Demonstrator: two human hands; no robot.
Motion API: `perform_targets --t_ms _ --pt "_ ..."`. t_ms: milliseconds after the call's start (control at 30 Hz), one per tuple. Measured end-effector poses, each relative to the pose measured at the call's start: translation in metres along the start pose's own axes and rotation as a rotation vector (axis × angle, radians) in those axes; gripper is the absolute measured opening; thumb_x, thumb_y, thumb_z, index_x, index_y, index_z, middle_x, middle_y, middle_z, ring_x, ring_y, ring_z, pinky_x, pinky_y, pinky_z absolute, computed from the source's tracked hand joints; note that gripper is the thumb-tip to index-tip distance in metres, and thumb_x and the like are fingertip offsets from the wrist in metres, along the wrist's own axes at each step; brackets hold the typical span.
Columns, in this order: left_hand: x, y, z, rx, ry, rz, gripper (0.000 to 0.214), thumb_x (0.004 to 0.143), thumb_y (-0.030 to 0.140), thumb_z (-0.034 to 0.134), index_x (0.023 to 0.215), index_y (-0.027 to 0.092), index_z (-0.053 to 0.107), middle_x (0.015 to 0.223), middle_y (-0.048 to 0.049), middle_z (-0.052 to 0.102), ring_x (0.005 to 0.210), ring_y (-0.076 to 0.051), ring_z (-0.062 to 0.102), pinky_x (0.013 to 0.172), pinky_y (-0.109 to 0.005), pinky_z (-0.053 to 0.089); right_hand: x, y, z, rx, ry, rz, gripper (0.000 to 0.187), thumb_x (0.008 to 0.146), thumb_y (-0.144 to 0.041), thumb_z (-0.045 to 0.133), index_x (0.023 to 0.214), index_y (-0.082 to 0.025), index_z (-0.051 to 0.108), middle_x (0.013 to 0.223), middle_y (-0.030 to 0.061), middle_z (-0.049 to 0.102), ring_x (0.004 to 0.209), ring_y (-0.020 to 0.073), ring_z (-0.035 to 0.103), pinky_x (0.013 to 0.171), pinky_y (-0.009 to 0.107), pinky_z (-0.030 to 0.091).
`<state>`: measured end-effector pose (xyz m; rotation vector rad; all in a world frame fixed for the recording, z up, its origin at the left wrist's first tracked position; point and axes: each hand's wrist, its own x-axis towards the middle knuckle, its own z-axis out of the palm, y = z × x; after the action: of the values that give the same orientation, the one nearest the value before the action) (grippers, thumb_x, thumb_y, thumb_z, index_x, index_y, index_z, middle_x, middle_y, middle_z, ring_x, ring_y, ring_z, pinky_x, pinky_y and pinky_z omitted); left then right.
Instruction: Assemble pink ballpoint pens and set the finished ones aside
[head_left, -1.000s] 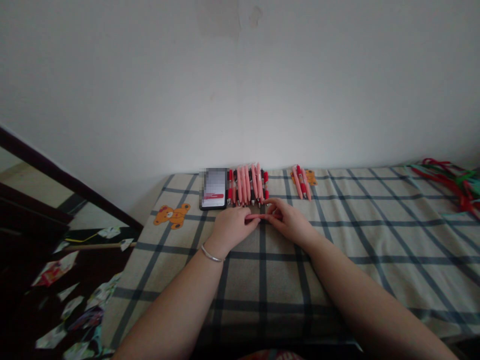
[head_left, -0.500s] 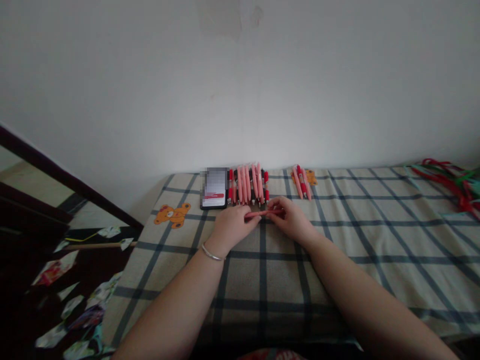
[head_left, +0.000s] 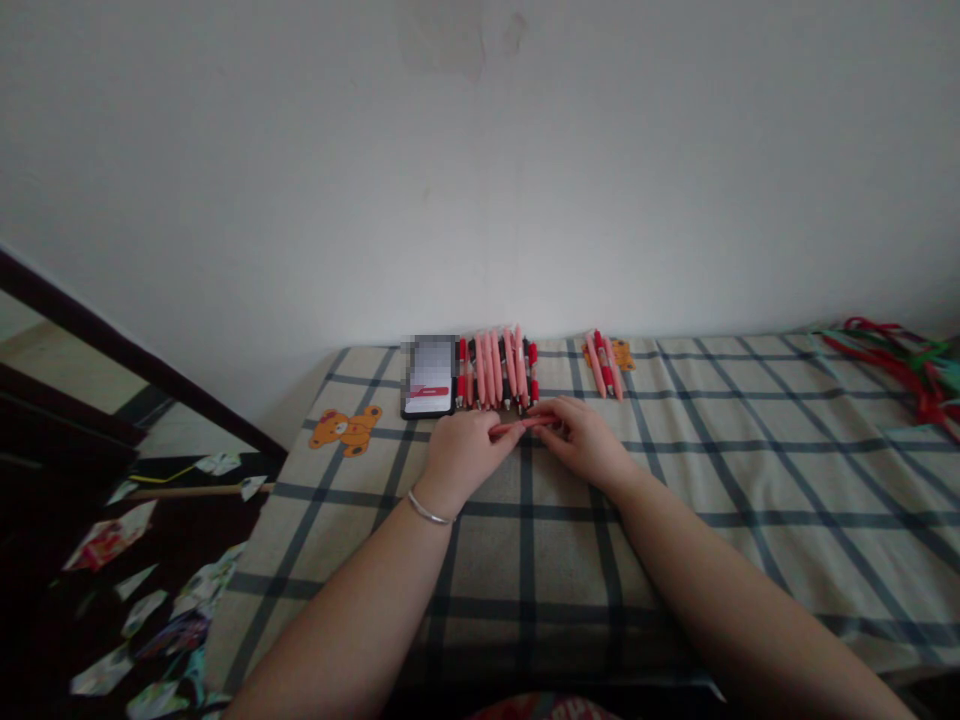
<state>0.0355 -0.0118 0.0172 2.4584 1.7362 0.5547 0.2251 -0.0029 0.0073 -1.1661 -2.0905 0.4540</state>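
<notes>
The left end of the pink pen (head_left: 507,428) was hidden inside the left hand (head_left: 463,450), and the right hand (head_left: 576,442) covered part of the rest. Blocky blurring masked part of the phone (head_left: 429,370), its writing too small to read. The ribbons (head_left: 930,395) ran past the right edge, both forearms (head_left: 345,590) past the bottom.

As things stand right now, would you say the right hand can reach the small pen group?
Probably yes: only checked cloth shows between the right hand and the small pen group, though that hand holds a pink pen.
</notes>
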Motion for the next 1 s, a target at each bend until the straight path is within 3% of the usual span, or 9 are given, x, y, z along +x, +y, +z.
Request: perform_targets --t_ms 333,533,767,1000 --pt "0.0021 0.0028 0.0000 -0.041 0.032 0.105 0.036 0.091 0.040 0.039 0.075 0.017 0.062 0.076 -0.0055 0.065 0.072 -0.016 0.059 0.066 -0.027 0.038 -0.0001 0.0032 0.0042 0.222 0.007 0.172 0.013 0.083 -0.027 0.050 0.091 -0.018 0.057 0.082 0.0038 0.063 0.068 0.0142 0.056 0.058 0.026 0.043" --pt "0.0005 0.0051 -0.0018 -0.119 0.069 0.125 0.027 0.091 0.037 0.040 0.100 0.022 0.062 0.092 -0.0031 0.068 0.084 -0.016 0.061 0.073 -0.026 0.043 0.0008 0.0082 0.0064 0.348 0.039 0.255 0.016 0.081 -0.033 0.053 0.088 -0.019 0.058 0.082 0.0035 0.064 0.069 0.0147 0.057 0.059 0.027 0.043" --pt "0.0007 0.0053 -0.0027 -0.094 0.032 0.135 0.023 0.091 0.032 0.041 0.086 0.022 0.062 0.084 -0.0016 0.067 0.078 -0.015 0.061 0.068 -0.026 0.042 0.0017 0.0071 0.0045 0.471 0.088 0.322 0.019 0.079 -0.038 0.055 0.086 -0.019 0.055 0.075 0.0020 0.062 0.067 0.0143 0.055 0.058 0.026 0.042" --pt "0.0002 0.0083 -0.0056 -0.087 0.000 0.100 0.018 0.089 0.024 0.041 0.090 0.021 0.059 0.083 -0.0017 0.066 0.073 -0.014 0.060 0.062 -0.024 0.040 0.0022 0.0046 0.0028 0.498 0.119 0.336 0.021 0.078 -0.039 0.055 0.084 -0.019 0.053 0.074 0.0015 0.064 0.063 0.0135 0.053 0.055 0.025 0.039"
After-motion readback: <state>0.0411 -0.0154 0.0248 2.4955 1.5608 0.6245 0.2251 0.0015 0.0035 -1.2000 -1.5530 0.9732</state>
